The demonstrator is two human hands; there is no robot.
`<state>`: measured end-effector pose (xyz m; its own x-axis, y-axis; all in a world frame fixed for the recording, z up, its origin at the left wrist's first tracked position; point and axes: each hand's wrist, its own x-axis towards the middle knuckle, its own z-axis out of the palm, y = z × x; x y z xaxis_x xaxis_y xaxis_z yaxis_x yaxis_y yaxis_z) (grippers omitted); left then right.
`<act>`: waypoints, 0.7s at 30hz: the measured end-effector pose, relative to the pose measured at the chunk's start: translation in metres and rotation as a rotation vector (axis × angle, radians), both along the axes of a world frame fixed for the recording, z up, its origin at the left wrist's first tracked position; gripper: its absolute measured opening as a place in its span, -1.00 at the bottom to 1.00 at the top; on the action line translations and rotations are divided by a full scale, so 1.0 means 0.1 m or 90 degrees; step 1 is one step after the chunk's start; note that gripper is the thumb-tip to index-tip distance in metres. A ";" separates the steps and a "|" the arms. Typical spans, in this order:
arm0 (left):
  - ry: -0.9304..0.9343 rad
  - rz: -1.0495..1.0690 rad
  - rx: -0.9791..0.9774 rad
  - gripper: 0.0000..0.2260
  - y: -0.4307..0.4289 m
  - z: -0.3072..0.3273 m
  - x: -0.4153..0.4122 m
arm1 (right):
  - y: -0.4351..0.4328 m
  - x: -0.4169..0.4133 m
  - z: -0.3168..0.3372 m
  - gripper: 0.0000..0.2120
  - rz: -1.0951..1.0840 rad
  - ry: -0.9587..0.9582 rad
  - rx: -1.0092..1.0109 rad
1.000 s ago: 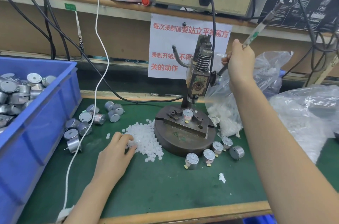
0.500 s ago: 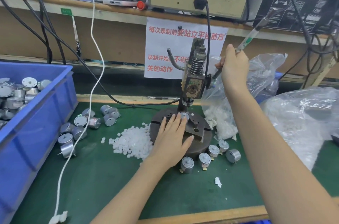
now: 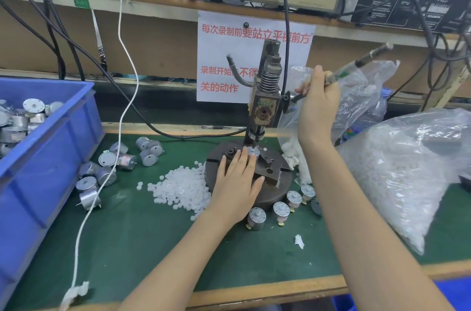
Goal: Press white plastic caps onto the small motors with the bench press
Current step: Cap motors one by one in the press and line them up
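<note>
Below white paper sign (image 3: 221, 55) reading "每次录制前要站立平视前方" — gripping grey metal lever (image 3: 367, 61), lower than before, in right hand (image 3: 317, 106), touching small silver motor (image 3: 254, 152) with flat left hand (image 3: 237, 183).

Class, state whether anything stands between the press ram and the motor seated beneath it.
The left hand has fingertips on the motor, just below the ram; nothing else shows in the gap.
</note>
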<state>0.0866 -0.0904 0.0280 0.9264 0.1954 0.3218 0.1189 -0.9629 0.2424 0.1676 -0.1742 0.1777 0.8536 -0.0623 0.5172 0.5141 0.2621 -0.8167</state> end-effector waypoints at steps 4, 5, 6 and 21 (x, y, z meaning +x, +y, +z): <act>0.007 0.007 -0.002 -0.50 0.00 0.00 0.01 | -0.02 -0.01 -0.06 -0.67 0.013 -0.015 0.013; 0.010 0.006 -0.004 -0.50 0.01 0.00 0.01 | -0.02 -0.01 -0.05 -0.67 0.007 -0.012 0.015; 0.012 0.006 -0.011 -0.50 0.01 0.01 0.02 | -0.01 -0.01 -0.04 -0.67 -0.001 -0.008 0.014; -0.053 0.157 -0.137 -0.70 0.90 -0.31 -0.80 | 0.10 0.28 0.13 -0.74 0.038 0.112 -0.132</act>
<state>0.0070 -0.0001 -0.0029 0.8154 0.4815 0.3215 0.3127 -0.8336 0.4554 0.1955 -0.1646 0.1903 0.9302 0.0820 0.3579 0.3490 0.1053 -0.9312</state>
